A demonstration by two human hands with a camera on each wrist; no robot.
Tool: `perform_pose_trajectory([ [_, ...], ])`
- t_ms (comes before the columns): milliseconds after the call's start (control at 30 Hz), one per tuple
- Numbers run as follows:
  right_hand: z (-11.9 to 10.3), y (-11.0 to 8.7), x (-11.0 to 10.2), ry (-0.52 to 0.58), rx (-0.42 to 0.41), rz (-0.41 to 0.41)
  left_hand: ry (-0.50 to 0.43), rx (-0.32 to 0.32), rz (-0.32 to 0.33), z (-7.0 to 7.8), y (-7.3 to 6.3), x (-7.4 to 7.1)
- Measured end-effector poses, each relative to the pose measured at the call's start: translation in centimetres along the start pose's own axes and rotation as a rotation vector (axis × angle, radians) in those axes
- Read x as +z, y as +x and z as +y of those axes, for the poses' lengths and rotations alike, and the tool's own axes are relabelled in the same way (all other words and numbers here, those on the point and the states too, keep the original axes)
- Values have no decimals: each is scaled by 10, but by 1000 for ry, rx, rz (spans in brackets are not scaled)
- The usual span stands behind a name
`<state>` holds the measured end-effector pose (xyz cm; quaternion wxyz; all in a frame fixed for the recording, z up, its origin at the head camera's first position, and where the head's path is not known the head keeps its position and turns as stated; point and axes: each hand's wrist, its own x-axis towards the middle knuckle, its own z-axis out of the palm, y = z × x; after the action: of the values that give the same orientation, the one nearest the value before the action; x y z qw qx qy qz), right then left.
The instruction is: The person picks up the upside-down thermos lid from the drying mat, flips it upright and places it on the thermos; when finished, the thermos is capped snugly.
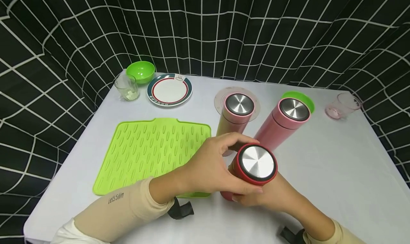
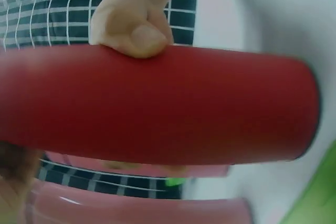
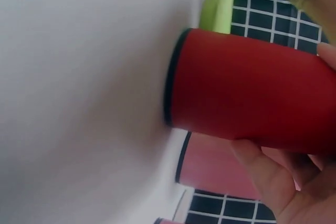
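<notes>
Both hands hold a red thermos bottle [image 1: 236, 169] with a silver-topped lid, near the front middle of the table. My left hand [image 1: 209, 164] curls round its upper part near the lid. Lower on the body, my right hand [image 1: 270, 194] grips it, its thumb showing against the red side in the left wrist view. The dark base rim shows in the right wrist view; whether it touches the table I cannot tell. Just behind stand two pink thermos bottles, a left one [image 1: 231, 124] and a right one [image 1: 272, 130], both with silver-topped lids.
A green ridged mat [image 1: 150, 151] lies on the left. Behind it are a clear glass [image 1: 127, 88], a green bowl [image 1: 141, 72] and a plate [image 1: 169, 90]. A round translucent disc [image 1: 221, 98] and another green item [image 1: 302, 98] sit behind the pink bottles. A pinkish glass [image 1: 342, 107] lies far right.
</notes>
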<state>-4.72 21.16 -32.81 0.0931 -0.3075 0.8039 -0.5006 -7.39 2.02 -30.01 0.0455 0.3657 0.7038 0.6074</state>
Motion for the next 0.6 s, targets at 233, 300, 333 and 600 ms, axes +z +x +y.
perform_pose_trajectory([
  [233,0,-1,-4,0,86,18,-200,-28,-204,-17,15,-11],
  [300,2,-1,-3,4,75,17,-187,-35,-225,-16,16,-12],
  [333,4,0,-2,-5,48,6,-146,-21,-214,-14,15,-11],
  [600,23,0,-1,-56,-79,-44,49,61,-20,-2,3,-1],
])
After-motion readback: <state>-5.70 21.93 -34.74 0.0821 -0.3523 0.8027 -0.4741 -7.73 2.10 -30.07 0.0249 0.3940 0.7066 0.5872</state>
